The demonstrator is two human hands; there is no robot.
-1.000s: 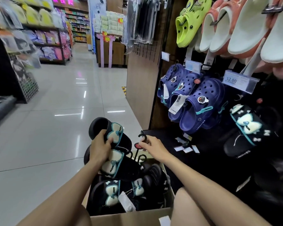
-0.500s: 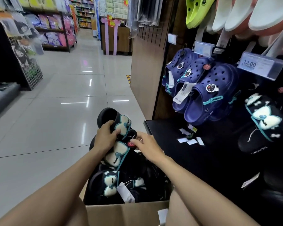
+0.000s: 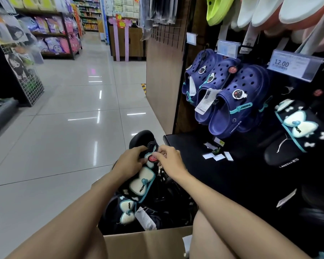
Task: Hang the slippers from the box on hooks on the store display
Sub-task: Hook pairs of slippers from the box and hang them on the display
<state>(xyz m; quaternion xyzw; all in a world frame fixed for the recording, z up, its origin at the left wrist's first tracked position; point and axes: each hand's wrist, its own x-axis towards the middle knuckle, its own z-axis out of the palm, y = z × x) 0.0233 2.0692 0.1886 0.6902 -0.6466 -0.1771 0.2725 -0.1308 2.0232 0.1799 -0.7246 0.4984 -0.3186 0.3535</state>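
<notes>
Centre-low of frame: L hand grips black slipper pair above box; R hand pinches red-disc clip at strap. Likely light foam, flexible, non-fragile; best hold: clip/strap. Hooks upper right.

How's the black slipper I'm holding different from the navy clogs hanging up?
The black slipper is an open slide with a white bow; the navy clogs are perforated with badge charms. It sits over the box, held by both hands; the clogs hang on the display. Both have teal trim.
</notes>
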